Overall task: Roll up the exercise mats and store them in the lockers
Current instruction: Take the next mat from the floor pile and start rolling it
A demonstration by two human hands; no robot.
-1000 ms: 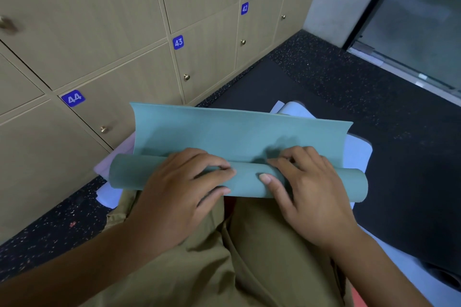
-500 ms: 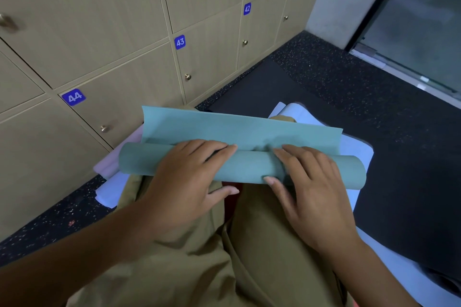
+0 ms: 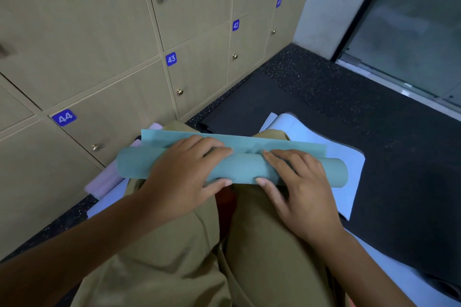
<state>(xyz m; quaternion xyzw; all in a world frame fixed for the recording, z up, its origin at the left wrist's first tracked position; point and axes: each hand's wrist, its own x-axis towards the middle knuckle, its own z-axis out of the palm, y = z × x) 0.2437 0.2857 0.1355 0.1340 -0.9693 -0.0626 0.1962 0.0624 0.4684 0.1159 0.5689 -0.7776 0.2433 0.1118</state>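
Note:
A teal exercise mat [image 3: 245, 169] lies across my knees, mostly wound into a roll, with a short flat strip still sticking out on its far side. My left hand [image 3: 182, 177] covers the left half of the roll, fingers over the top and thumb at the near side. My right hand [image 3: 299, 187] grips the right half the same way. Under my legs lie a light blue mat [image 3: 349, 169] and a pale pink mat [image 3: 104, 182]. Tan lockers [image 3: 119, 97] numbered 41 to 44 stand shut at the left.
A black mat [image 3: 399, 182] spreads over the speckled dark floor to the right. A glass door [image 3: 411, 32] and a grey wall close the far right corner. My khaki trousers [image 3: 199, 257] fill the lower middle.
Both hands have rolled the teal mat away from me. The roll is thicker and the flat strip beyond it has shrunk to a narrow band.

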